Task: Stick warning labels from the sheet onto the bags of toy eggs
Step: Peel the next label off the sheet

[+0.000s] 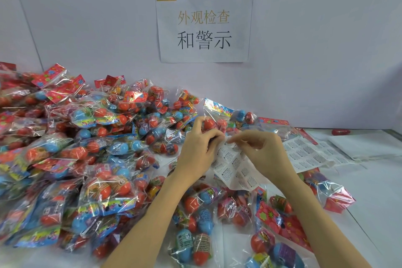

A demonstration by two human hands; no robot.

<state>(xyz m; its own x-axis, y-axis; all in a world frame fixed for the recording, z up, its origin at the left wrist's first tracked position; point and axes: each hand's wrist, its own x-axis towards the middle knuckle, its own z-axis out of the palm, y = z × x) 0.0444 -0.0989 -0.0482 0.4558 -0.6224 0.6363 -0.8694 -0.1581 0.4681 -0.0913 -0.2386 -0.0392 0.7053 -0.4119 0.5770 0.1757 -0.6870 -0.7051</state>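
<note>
Head view: left hand [196,152] and right hand [264,152] both pinch the label sheet [233,168], peeling; a big heap of bags [71,148] looks unlabelled, so plenty remains.

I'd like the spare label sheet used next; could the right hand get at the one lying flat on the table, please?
Probably yes: the spare sheet lies uncovered just beside the right hand, though that hand is busy on the held sheet.

A white table [374,198] carries heaped bags of toy eggs [71,154] and label sheets [309,154]
</note>
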